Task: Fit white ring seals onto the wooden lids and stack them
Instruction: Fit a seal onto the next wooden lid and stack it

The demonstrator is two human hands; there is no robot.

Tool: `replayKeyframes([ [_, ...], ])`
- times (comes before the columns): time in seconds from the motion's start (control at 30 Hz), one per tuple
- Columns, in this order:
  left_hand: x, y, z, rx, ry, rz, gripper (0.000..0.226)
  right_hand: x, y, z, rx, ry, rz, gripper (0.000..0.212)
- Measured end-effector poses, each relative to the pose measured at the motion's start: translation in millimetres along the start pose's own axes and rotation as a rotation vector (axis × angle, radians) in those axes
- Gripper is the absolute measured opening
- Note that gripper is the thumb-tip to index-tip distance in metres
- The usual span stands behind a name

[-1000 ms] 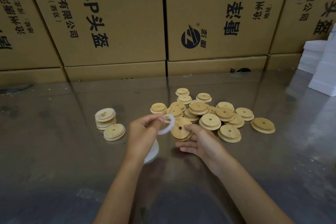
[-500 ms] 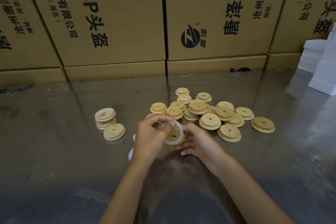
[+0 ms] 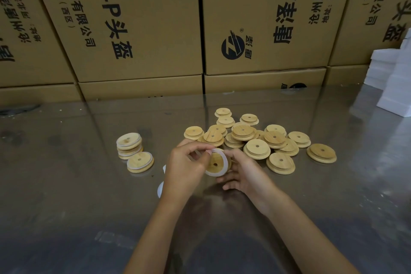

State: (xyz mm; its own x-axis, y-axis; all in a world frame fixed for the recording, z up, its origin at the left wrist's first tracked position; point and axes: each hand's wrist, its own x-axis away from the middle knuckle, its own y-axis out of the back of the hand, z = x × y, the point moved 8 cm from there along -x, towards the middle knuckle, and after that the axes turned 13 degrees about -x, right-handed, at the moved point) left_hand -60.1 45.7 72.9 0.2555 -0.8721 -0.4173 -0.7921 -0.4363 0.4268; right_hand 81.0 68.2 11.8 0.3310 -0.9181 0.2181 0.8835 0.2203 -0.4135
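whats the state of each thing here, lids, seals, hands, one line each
left hand: pinches the white ring seal at its top edge
right hand: holds the lid from behind
white ring seal: stretched around the held lid, not fully seated
held lid: tilted, hole facing the camera
finished stack: sealed lids piled, one more beside it
loose lids: unsealed, heaped on the table
spare seals: on the table, mostly hidden by the left hand

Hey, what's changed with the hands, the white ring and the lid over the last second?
The left hand has carried the white ring seal rightward from open air onto the round wooden lid that the right hand grips; the ring now frames the lid's face. The sealed stack of lids on the left and the loose pile of bare lids stayed put.
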Motion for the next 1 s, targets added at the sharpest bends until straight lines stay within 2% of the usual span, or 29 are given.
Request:
replayKeyframes([
  [0.07,-0.7,0.2,2.5,-0.002,0.007,0.001,0.024,1.4,-2.3,3.2,0.042,0.029,-0.001,0.038],
  [0.23,-1.5,-0.7,7.3,-0.014,0.029,0.034,0.017,4.0,-5.7,7.5,0.179,0.166,0.000,0.021],
  [0.57,-1.4,-2.9,4.4,-0.051,-0.009,0.110,0.029,3.5,-2.5,7.0,0.125,0.188,-0.003,0.025],
  [1.0,-6.5,-4.9,10.1,0.046,-0.008,0.140,0.026,-1.1,1.8,1.7,-0.137,0.129,-0.008,0.033],
])
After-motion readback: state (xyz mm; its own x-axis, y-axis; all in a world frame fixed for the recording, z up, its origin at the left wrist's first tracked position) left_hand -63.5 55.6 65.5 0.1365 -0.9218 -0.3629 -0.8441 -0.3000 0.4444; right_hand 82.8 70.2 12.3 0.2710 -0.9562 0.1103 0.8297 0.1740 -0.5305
